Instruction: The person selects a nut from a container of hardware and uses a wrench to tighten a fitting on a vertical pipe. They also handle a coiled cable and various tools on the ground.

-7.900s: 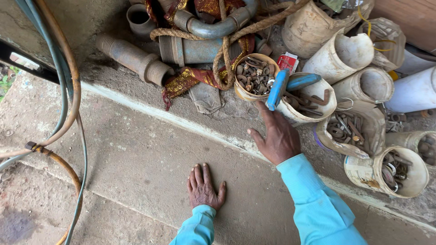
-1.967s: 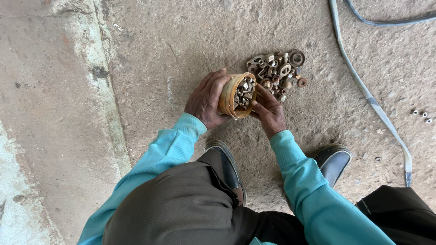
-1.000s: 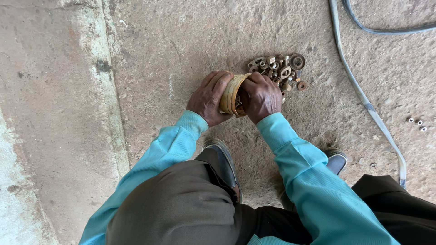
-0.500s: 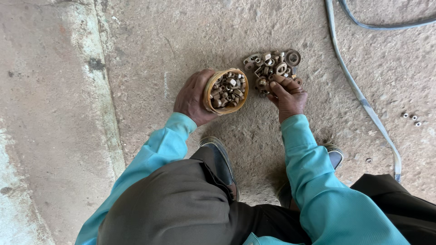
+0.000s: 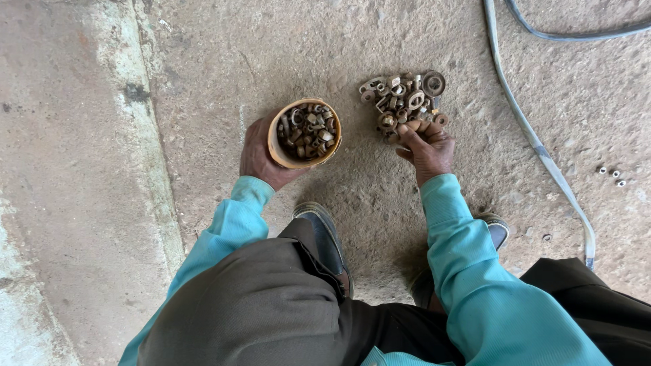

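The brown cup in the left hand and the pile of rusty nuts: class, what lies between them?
Only bare concrete floor separates the cup from the pile, seen in the head view.

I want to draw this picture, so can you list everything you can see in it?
Cup of rusty nuts and washers: one, tan, in the left hand.
Pile of rusty nuts and washers: one, brown-grey, on the ground by the right fingertips.
Small loose nuts: three, pale, far right on the ground.
Hose: one, blue-grey, along the right side.
Concrete ground: grey-brown.
Shoes: two, dark.
Left hand: holding the cup.
Right hand: touching the pile.
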